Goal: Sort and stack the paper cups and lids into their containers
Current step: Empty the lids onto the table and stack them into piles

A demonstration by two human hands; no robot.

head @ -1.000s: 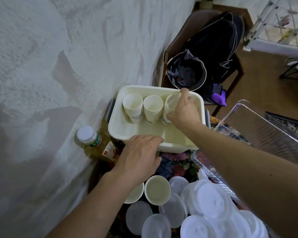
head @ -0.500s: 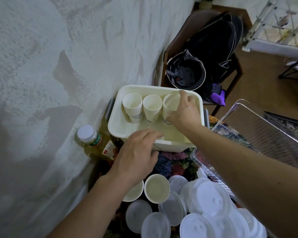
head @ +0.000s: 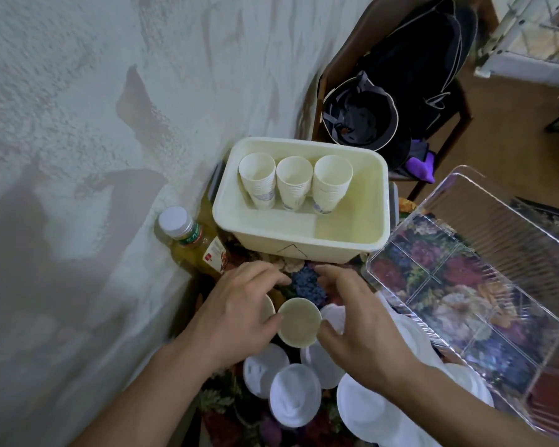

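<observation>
Just below the middle of the frame, a single paper cup (head: 299,322) stands upright on the flowered cloth (head: 307,285), exactly between the two hands. The left hand (head: 239,314) curves in from the left with its thumb at the cup's rim; the right hand (head: 359,324) mirrors it from the right, thumb near the rim. Both hands have fingers spread and clasp nothing fully; firm contact cannot be told. The cup is pale cream with an empty inside. Above, in the upper middle, a cream tub (head: 304,240) holds three cup stacks (head: 296,183) in a row. White lids (head: 296,395) lie scattered at the bottom, beside a clear tray (head: 497,227) at right.
</observation>
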